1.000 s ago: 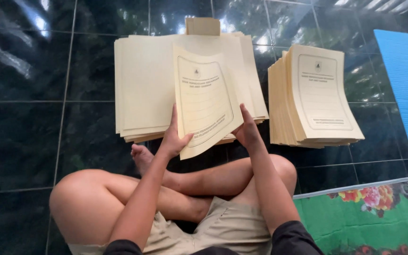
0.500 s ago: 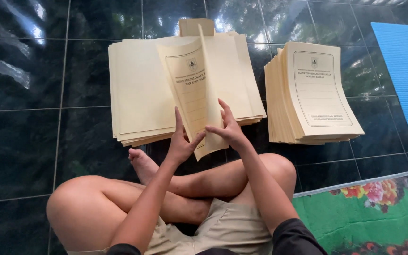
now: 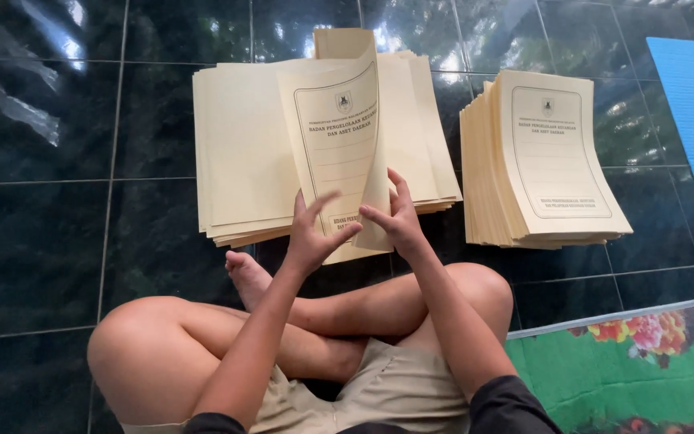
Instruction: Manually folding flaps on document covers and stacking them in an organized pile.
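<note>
A cream-coloured, printed paper folder cover (image 3: 337,137) stands half-folded above the wide pile of flat cream sheets (image 3: 242,153) on the dark glossy tiled floor (image 3: 42,225). The left hand (image 3: 313,237) presses its lower edge — fingers spread wide, thumb toward the crease. The right hand (image 3: 399,221) pinches the folded flap, fingers loosely curled around it. Right of that pile sits a stack of finished cream folders (image 3: 552,161) — well apart from both hands.
</note>
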